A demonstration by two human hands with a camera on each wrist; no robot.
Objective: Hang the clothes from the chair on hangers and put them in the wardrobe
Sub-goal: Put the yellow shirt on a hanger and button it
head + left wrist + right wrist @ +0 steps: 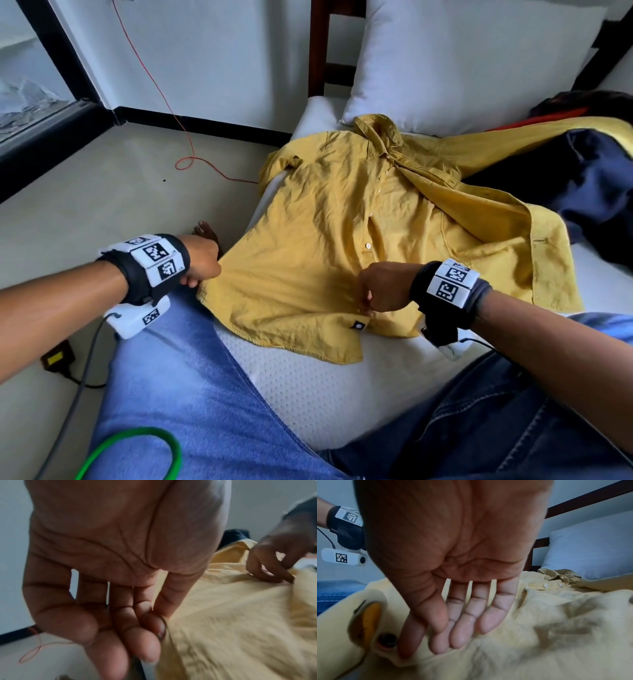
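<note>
Crumpled yellow cotton shirt (329, 219) on dimpled white mattress (308, 387)

A bedroom in a home. White mattress (329, 394) with a pillow (462, 61) against a dark wooden headboard (318, 51); clothes strewn on the bed, window (30, 78) alongside.

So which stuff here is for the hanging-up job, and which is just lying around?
For the job:
yellow shirt
left hand, pinching the shirt's edge
right hand, gripping the shirt's front
green hanger, probably

Just lying around:
pillow
red wire
dark blue cloth, perhaps next
</note>
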